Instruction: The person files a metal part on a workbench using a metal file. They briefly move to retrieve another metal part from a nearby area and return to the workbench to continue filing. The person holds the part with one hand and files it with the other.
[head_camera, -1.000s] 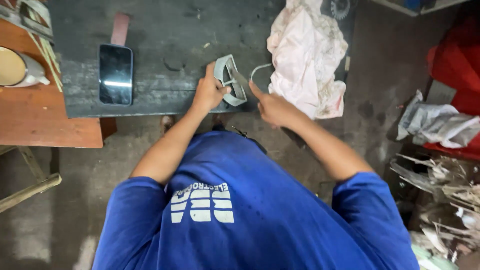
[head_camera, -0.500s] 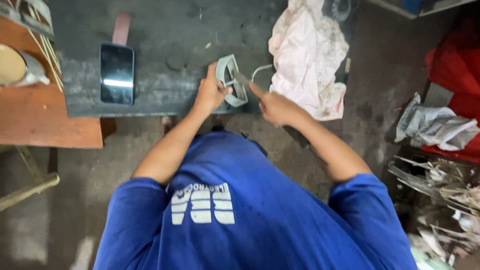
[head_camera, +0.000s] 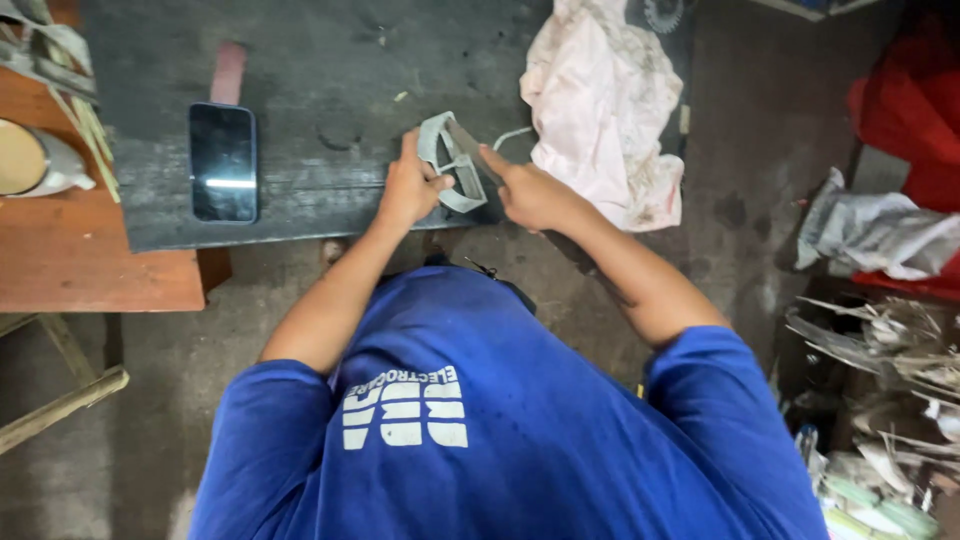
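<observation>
The left hand (head_camera: 408, 190) grips the grey metal bracket (head_camera: 450, 160) at the dark bench (head_camera: 320, 90) edge; the right hand (head_camera: 535, 195) holds a file (head_camera: 470, 150) on it; it seems stiff, light, best held by its frame.

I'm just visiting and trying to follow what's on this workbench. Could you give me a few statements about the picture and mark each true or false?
1. The left hand holds a pale grey frame-like part at the edge of the dark work surface. True.
2. A phone lies face up on the dark surface, left of the hands. True.
3. The pinkish cloth lies on the phone. False: it lies apart, right of the hands.
4. The right hand is resting on the cloth. False: it holds a thin dark tool against the grey part.
5. The person wears a red shirt. False: the shirt is blue.
</observation>
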